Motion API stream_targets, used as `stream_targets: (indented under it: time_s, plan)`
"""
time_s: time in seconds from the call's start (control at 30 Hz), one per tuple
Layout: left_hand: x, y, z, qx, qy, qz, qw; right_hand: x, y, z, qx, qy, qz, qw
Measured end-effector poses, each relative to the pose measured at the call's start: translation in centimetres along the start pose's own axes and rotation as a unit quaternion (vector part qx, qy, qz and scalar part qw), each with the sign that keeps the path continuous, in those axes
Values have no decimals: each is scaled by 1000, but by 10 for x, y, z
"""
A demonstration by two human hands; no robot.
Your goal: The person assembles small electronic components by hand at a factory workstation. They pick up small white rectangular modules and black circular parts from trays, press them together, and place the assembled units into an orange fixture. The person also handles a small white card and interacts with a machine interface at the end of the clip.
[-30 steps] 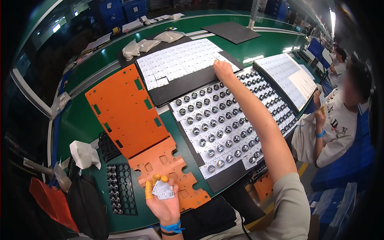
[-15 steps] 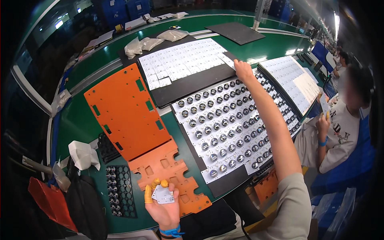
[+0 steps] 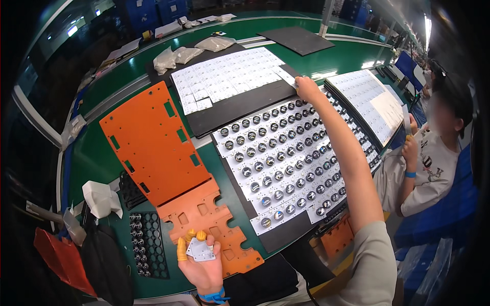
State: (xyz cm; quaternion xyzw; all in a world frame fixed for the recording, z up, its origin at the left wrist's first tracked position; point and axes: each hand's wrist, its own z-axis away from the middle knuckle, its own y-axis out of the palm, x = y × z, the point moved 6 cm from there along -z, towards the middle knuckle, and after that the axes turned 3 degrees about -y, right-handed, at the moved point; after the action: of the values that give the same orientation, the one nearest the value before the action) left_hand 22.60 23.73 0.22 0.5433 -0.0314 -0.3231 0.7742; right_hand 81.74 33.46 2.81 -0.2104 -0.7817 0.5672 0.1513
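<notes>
In my left hand (image 3: 205, 273), with yellow covers on several fingertips, lies a small white circuit board (image 3: 201, 250), held over an orange fixture plate (image 3: 191, 211) with cut-outs. My right arm stretches far forward. Its hand (image 3: 308, 90) is closed at the end of a white board strip (image 3: 287, 76), at the right edge of a sheet of white boards (image 3: 224, 76) on a black mat (image 3: 224, 116); the fingertips are partly hidden. Under my right forearm spread rows of white boards (image 3: 245, 191), each bearing a round dark lens-like part (image 3: 267, 181).
An upright orange plate (image 3: 153, 143) adjoins the fixture. A black tray (image 3: 155, 245) of round parts stands at left, near a white wrapped bundle (image 3: 102, 198). Plastic bags (image 3: 186, 53) lie at the back. Another white sheet stack (image 3: 357, 94) is at right, beside a seated co-worker (image 3: 429, 163).
The whole view has shifted slightly. Both my hands keep nearly the same places and holds. The co-worker's hands and the white piece in them have moved a little.
</notes>
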Motion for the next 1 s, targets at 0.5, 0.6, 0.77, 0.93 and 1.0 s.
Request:
stream_targets:
  time_s: [0.5,0.6,0.77,0.93,1.0]
  plan:
    - [-1,-2,1,4,-13,-16,1000,-3,-5,-11,-52,-20,66,996]
    - [-1,-3,1,-17,-20,-6,1000,10,-4,-14,-51,-43,77,995]
    - [2,-6,5,82,-137,106,982,11,-12,-18,-51,15,101,993]
    - [2,12,12,-72,-103,31,992,31,-9,-21,-24,91,139,986]
    - [1,11,12,-60,-107,30,992,38,-6,-21,-10,86,155,984]
